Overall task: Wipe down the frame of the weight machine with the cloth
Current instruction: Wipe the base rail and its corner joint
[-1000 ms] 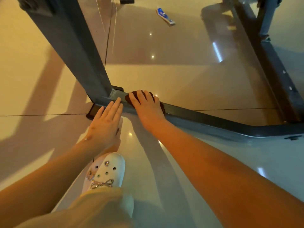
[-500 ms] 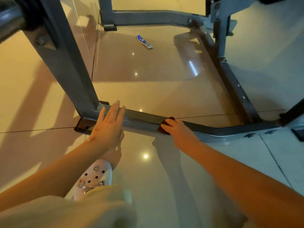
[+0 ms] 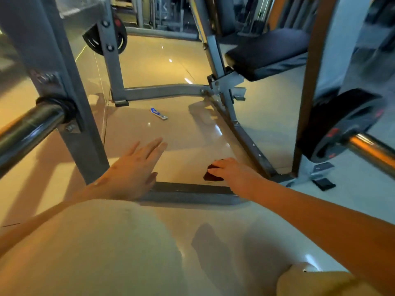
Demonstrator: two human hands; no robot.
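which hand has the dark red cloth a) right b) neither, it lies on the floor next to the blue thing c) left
a: the right hand has its fingers over the dark red cloth just above the frame's floor bar, while the left hand is spread open and holds nothing.

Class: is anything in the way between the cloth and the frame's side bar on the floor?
Nothing visible. The right hand holds the cloth near the side bar; only bare floor lies between. The small blue item lies farther off, out of that path.
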